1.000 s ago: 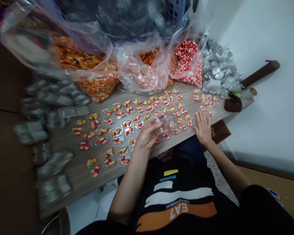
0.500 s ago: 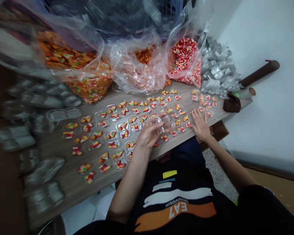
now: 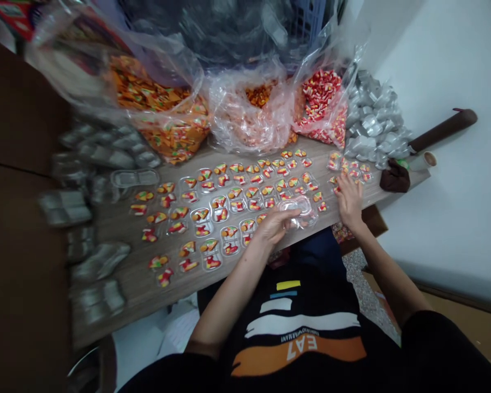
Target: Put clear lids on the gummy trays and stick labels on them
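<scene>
My left hand (image 3: 277,225) is closed on a clear plastic blister shell (image 3: 298,209), thumb on top, above the lower rows near the table's front edge. The shell has two rounded compartments. To the right, my right hand (image 3: 349,201) reaches over a small cluster of toy food pieces (image 3: 357,168), its fingers stretched and apart, the tips touching or just above the nearest pieces. Whether anything lies under those fingers is hidden. Rows of clear shells (image 3: 202,221) cover the wooden table, each with an orange pizza-like piece, a round orange piece and a red-and-yellow piece.
Along the back stand plastic bags of orange wedge pieces (image 3: 163,131), round orange pieces (image 3: 258,97) and red-and-white pieces (image 3: 321,93). Empty clear shells are heaped at the right (image 3: 372,120) and left (image 3: 106,147). A brown pouch (image 3: 394,177) and a cup (image 3: 427,160) sit at the right end.
The view has swung left, so the table appears further right. My left hand has brought the clear shell slightly right and lower. My right hand has shifted from the bare table onto the right-hand cluster.
</scene>
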The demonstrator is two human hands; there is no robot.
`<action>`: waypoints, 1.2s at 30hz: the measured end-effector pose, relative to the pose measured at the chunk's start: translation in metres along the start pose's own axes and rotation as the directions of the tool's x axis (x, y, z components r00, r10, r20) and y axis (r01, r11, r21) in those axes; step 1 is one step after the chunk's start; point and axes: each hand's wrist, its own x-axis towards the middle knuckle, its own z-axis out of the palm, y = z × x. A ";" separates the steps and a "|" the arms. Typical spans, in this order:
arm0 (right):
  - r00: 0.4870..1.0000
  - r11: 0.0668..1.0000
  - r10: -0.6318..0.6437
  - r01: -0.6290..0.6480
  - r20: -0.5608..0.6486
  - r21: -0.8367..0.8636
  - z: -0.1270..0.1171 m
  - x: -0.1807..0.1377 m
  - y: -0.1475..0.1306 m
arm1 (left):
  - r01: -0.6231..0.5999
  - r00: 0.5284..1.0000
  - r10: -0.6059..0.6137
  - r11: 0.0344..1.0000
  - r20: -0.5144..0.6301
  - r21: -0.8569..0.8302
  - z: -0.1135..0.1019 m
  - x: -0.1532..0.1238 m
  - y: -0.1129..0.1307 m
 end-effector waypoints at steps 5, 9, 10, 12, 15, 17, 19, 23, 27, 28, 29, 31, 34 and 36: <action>0.961 0.771 0.269 -0.251 0.058 0.586 -0.018 -0.014 -0.041 | 0.036 0.999 -0.036 0.999 0.002 0.002 0.008 0.005 -0.013; 0.896 0.449 0.275 -0.441 0.350 0.777 -0.014 -0.017 -0.057 | 0.078 0.995 -0.079 0.997 0.066 0.010 0.017 0.006 -0.018; 0.880 0.400 0.293 -0.468 0.375 0.788 -0.012 -0.017 -0.058 | 0.095 0.992 -0.096 0.995 0.083 0.016 0.018 0.005 -0.019; 0.853 0.333 0.340 -0.504 0.397 0.797 -0.009 -0.017 -0.057 | 0.112 0.989 -0.114 0.993 0.090 0.027 0.019 0.002 -0.019; 0.826 0.294 0.385 -0.533 0.412 0.793 -0.008 -0.017 -0.057 | 0.122 0.988 -0.124 0.992 0.088 0.029 0.017 -0.003 -0.020; 0.832 0.299 0.384 -0.521 0.400 0.799 -0.011 -0.018 -0.058 | 0.130 0.986 -0.132 0.991 0.101 0.026 0.015 -0.004 -0.021; 0.849 0.279 0.340 -0.501 0.403 0.819 -0.016 -0.020 -0.061 | 0.135 0.983 -0.137 0.991 0.124 0.020 0.013 -0.005 -0.021; 0.815 0.182 0.130 -0.580 0.565 0.794 -0.028 -0.027 -0.068 | 0.152 0.973 -0.147 0.988 0.179 -0.014 0.011 -0.005 -0.021; 0.781 0.049 0.026 -0.625 0.625 0.779 -0.036 -0.035 -0.070 | 0.167 0.969 -0.162 0.986 0.187 -0.016 0.011 -0.007 -0.024; 0.775 0.016 0.023 -0.632 0.632 0.775 -0.038 -0.036 -0.070 | 0.167 0.970 -0.162 0.986 0.184 -0.012 0.012 -0.008 -0.024; 0.767 -0.003 0.024 -0.642 0.642 0.767 -0.041 -0.036 -0.070 | 0.166 0.970 -0.162 0.986 0.182 -0.008 0.012 -0.009 -0.024; 0.751 0.000 0.030 -0.659 0.659 0.752 -0.046 -0.034 -0.070 | 0.171 0.969 -0.169 0.985 0.183 0.004 0.014 -0.011 -0.025; 0.758 0.026 0.072 -0.652 0.649 0.758 -0.049 -0.030 -0.068 | 0.174 0.966 -0.173 0.985 0.193 0.014 0.015 -0.012 -0.024; 0.774 0.041 0.130 -0.629 0.620 0.777 -0.045 -0.029 -0.065 | 0.163 0.968 -0.161 0.987 0.194 0.010 0.015 -0.013 -0.022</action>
